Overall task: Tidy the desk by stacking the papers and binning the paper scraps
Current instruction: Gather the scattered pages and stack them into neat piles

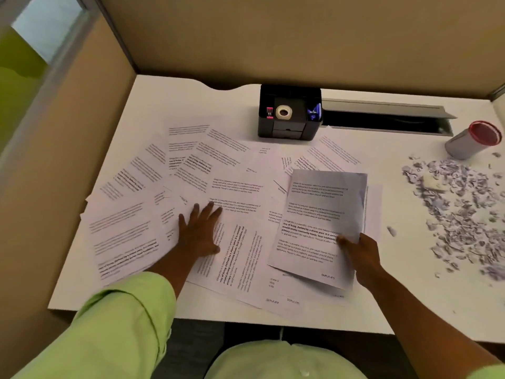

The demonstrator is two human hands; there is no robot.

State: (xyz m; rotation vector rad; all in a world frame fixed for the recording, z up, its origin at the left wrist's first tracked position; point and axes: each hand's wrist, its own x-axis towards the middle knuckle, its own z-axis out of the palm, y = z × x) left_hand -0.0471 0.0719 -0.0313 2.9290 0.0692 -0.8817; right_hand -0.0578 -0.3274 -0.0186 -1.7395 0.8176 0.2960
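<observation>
So your left hand [200,232] is flat on the mess of loose sheets [169,187], fingers straight and spread a bit, palm pressing down on the pages near the middle-left of the desk [232,313]. Your right hand [360,257] has a small bundle of pages [319,222] pinched at its lower right edge, thumb on top, and the bundle is lifted and tilted a little above the other paper.

The loose sheets are fanned all over the left and centre of the desk, overlapping every which way, some turned sideways, a few with "DUPLICATE" printed at the bottom. They run from the near edge back to the black organizer [289,112].

The paper scraps [459,214] are in a big scattered pile on the right side of the desk, apart from the sheets. Just behind them is a grey cup with a red rim [474,139], tipped over on its side with the opening facing you.

The organizer sits at the back, with a roll of tape [283,112], something pink on its left and something blue on its right.
</observation>
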